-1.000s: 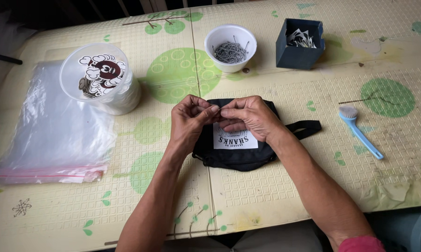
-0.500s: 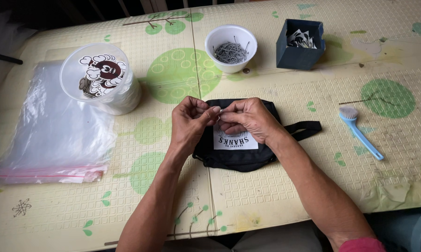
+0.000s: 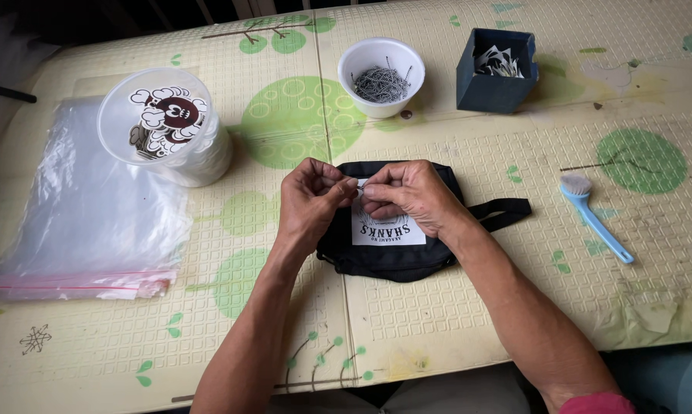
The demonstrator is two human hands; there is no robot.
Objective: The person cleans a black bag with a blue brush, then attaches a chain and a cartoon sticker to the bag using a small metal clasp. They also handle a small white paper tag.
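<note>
1. Head view, hands: both forearms came up from the bottom edge and met over the black pouch [image 3: 396, 257] at the middle of the mat. The left hand [image 3: 309, 201] was curled, its thumb and forefinger pinched together at the fingertips. The right hand [image 3: 407, 195] was curled too, its fingertips pinched against those of the left. Between them was something small and pale, too small to tell; it sat just above the pouch's white label [image 3: 388, 228].

2. Head view, counts: there was one pouch, one white bowl [image 3: 381, 77] of small metal pins, one dark blue box [image 3: 496, 73] with paper tags inside, one clear plastic tub [image 3: 167, 134] of round stickers, one stack of clear plastic bags [image 3: 81, 222] and one light blue brush [image 3: 596, 216].

3. Head view, surroundings: from the hands, the bowl stood at 12 o'clock, the box at 1 o'clock, the brush at 3 o'clock, the tub at 10 o'clock and the bags at 9 o'clock, all apart from the pouch. The hands hid the pouch's upper middle; its strap [image 3: 503, 212] stuck out toward 3 o'clock. Everything lay on a cream mat [image 3: 438, 322] printed with green circles.
</note>
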